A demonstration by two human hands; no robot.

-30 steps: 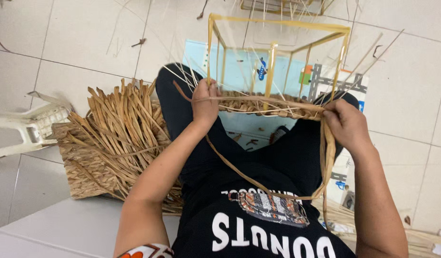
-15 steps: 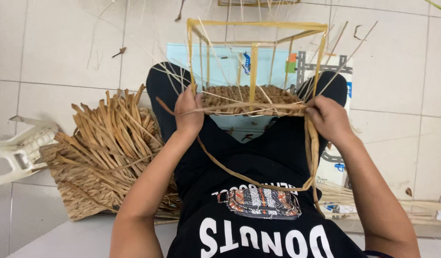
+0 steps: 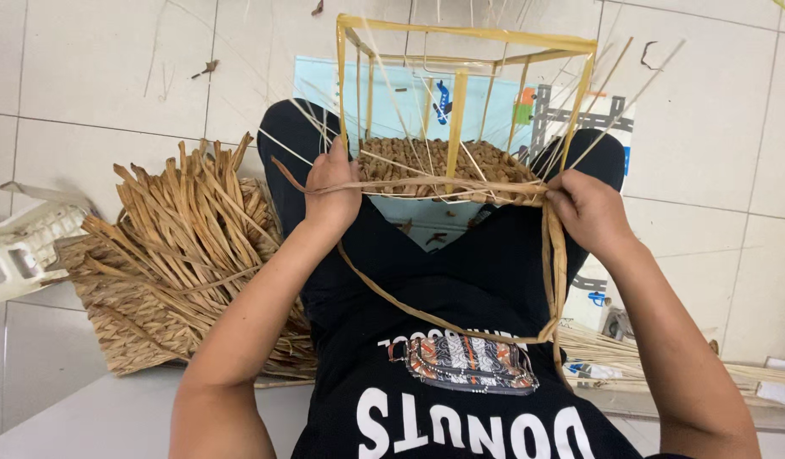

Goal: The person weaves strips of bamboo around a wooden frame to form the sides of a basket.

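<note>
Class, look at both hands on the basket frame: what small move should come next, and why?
Probably pull the flat strand snug along the frame. The left hand pins one end, the right hand grips it at the corner, and its tail loops slack over the lap.

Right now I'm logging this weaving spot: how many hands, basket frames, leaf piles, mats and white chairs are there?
Hands: 2, left hand and right hand, both on one strand
Frame: 1
Leaf pile: 1
Mat: 1
White chair: 1, partly shown
Total: 6
</note>
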